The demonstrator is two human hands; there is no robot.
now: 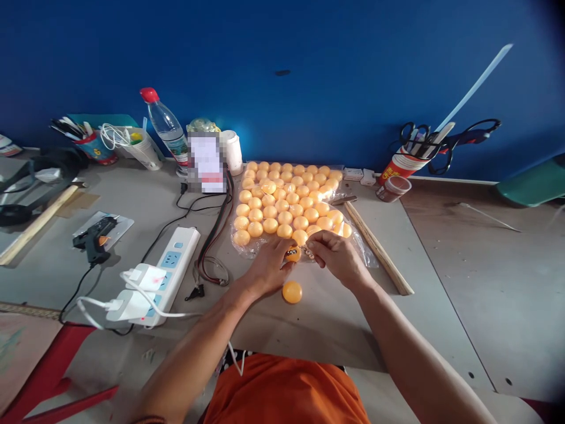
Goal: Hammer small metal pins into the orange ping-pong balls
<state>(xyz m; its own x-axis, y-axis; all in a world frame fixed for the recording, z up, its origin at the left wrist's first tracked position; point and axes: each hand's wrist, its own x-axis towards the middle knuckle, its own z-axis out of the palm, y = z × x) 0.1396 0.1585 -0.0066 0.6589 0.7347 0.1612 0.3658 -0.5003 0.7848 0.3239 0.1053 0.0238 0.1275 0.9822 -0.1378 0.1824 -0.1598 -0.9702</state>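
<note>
My left hand (271, 265) is closed around an orange ping-pong ball (292, 254) that has a row of small dark, shiny spots on it. Close beside it, the fingers of my right hand (334, 254) are pinched together on a small shiny strip (309, 252), too small to make out clearly. Another orange ball (292, 292) lies on the table just in front of my hands. Behind them, many similar balls (285, 216) sit in rows in a clear plastic bag (369, 254).
A wooden stick (379, 250) lies right of the bag. To the left are a white power strip (179, 259) with plugged-in chargers, a black glue gun (95, 235) and loose cables. A water bottle (168, 126), a phone (206, 162) and a red cup of scissors (399, 165) stand along the blue wall.
</note>
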